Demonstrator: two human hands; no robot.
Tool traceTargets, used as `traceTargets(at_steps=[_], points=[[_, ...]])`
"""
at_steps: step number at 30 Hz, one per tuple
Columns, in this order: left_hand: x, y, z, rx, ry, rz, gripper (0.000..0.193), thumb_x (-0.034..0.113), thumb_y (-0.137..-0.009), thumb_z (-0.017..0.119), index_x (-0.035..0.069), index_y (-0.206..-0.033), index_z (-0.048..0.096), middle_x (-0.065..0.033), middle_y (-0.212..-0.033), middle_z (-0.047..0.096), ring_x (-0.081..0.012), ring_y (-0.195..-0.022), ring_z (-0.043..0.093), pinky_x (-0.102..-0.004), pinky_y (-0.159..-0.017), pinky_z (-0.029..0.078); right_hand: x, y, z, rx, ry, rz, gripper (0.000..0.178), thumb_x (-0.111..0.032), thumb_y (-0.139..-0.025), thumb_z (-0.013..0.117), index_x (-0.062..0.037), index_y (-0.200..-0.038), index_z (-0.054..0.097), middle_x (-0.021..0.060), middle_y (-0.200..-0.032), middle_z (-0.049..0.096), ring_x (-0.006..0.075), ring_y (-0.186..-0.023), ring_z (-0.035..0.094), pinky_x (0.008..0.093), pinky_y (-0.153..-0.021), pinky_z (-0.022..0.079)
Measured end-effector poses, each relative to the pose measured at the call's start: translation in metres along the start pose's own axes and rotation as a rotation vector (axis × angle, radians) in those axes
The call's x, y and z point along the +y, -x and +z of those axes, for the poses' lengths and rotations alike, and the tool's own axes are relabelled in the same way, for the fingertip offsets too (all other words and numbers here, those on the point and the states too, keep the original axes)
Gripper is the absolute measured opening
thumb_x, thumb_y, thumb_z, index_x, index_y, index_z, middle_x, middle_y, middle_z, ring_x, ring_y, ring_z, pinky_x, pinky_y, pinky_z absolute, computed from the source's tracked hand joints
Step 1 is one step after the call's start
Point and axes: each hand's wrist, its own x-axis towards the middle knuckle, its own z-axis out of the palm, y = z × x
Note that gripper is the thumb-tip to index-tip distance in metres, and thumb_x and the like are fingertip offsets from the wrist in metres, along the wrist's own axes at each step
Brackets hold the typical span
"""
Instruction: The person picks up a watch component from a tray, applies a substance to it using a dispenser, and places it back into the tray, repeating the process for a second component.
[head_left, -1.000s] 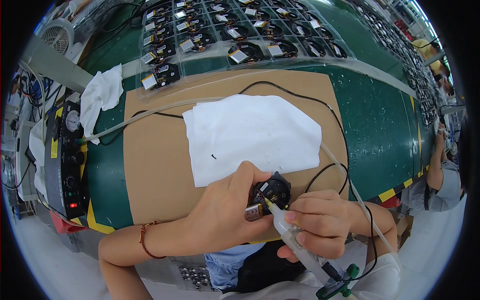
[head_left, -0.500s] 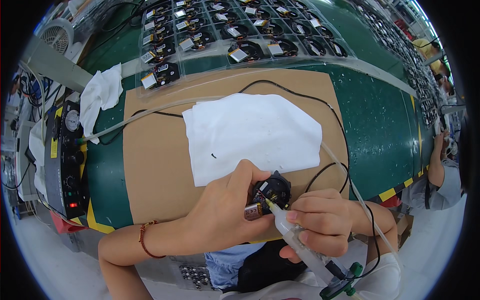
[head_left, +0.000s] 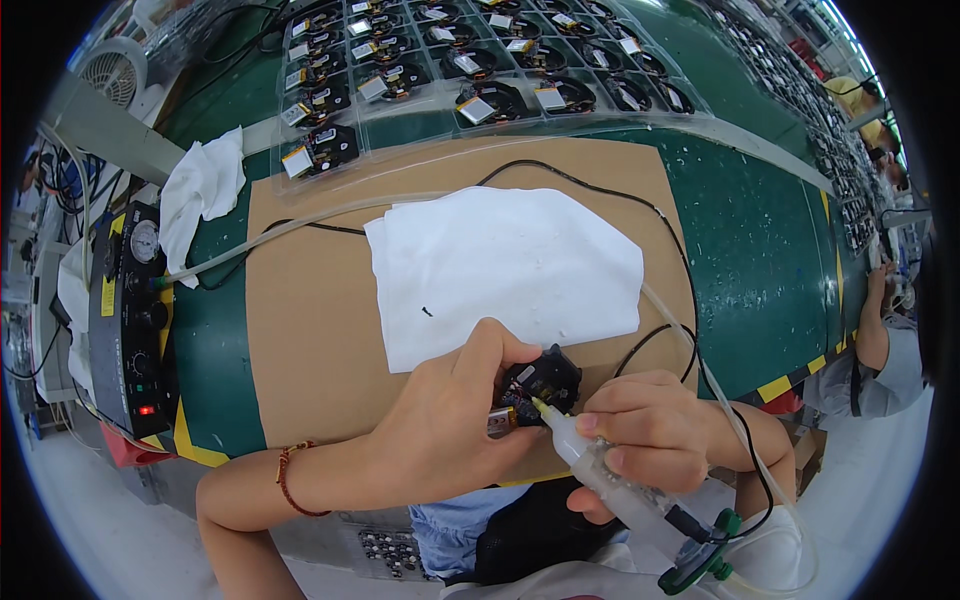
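Observation:
My left hand (head_left: 450, 415) is closed round a small round black electronic module (head_left: 548, 378), gripping its left side and lower edge. A silver battery (head_left: 501, 421) with a printed label pokes out beside my thumb, partly hidden by it. In my right hand (head_left: 650, 430) is a translucent dispensing syringe (head_left: 592, 462), its fingers wrapped round the barrel. The syringe's yellowish tip (head_left: 541, 405) meets or hovers just over the module's lower face; contact cannot be made out. A green cap (head_left: 700, 555) with a hose closes the rear of the syringe.
A white cloth (head_left: 505, 270) lies on a brown cardboard sheet (head_left: 310, 350). Behind it, clear plastic trays (head_left: 430, 90) hold several similar modules. At left stands a black dispenser box (head_left: 130, 320) with a gauge. A black cable (head_left: 690, 265) loops across the right. Another person (head_left: 885, 350) sits far right.
The syringe's rear end has swung slightly right and down with my right hand, and its tip has shifted a little. My thumb now covers more of the battery. The module stays nearly in place.

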Motion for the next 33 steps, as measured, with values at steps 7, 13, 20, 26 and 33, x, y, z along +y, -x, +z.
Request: traceTargets(at_steps=[7,13,20,26,33], points=[[-0.003,0.0,0.0,-0.03,0.037,-0.009,0.047,0.004,-0.069,0.07,-0.001,-0.103,0.039,-0.0208,-0.086,0.058,-0.0372,-0.077,0.061,-0.038,-0.063,0.049,0.0,-0.003,-0.003,-0.002,-0.028,0.039,0.042,-0.018,-0.067,0.077,-0.0006,-0.09,0.046,0.016,-0.076,0.057,0.0253,-0.056,0.057,0.0296,-0.046,0.049],[-0.002,0.001,-0.001,-0.043,0.03,-0.005,0.046,0.002,-0.069,0.068,-0.001,-0.105,0.038,-0.0209,-0.086,0.057,-0.0384,-0.077,0.059,-0.0392,-0.063,0.047,0.001,-0.008,-0.01,-0.03,-0.063,0.103,0.045,-0.019,-0.064,0.078,0.0015,-0.089,0.047,0.0144,-0.074,0.054,0.0246,-0.054,0.057,0.0292,-0.043,0.048],[-0.004,0.001,-0.002,-0.075,0.056,-0.022,0.048,0.001,-0.069,0.068,-0.001,-0.106,0.038,-0.0209,-0.086,0.057,-0.039,-0.078,0.059,-0.0395,-0.064,0.047,0.002,-0.004,-0.008,0.066,-0.142,0.214,0.046,-0.02,-0.066,0.077,0.0029,-0.091,0.046,0.0131,-0.072,0.051,0.0252,-0.059,0.059,0.0307,-0.047,0.049],[-0.005,0.0,-0.002,-0.081,0.072,0.005,0.049,0.001,-0.069,0.069,-0.002,-0.106,0.038,-0.0211,-0.087,0.057,-0.0391,-0.079,0.059,-0.0394,-0.065,0.047,0.001,-0.002,-0.005,0.12,-0.117,0.309,0.055,-0.027,-0.065,0.08,-0.0027,-0.092,0.038,0.0113,-0.074,0.048,0.0171,-0.062,0.053,0.0289,-0.057,0.049],[-0.003,-0.001,-0.004,-0.099,0.09,0.001,0.049,0.001,-0.069,0.069,-0.002,-0.106,0.038,-0.0214,-0.088,0.057,-0.0382,-0.081,0.06,-0.0385,-0.068,0.047,0.003,0.003,-0.001,0.231,-0.178,0.347,0.055,-0.027,-0.065,0.079,-0.0029,-0.093,0.039,0.0109,-0.075,0.048,0.0155,-0.06,0.052,0.0283,-0.057,0.049]])
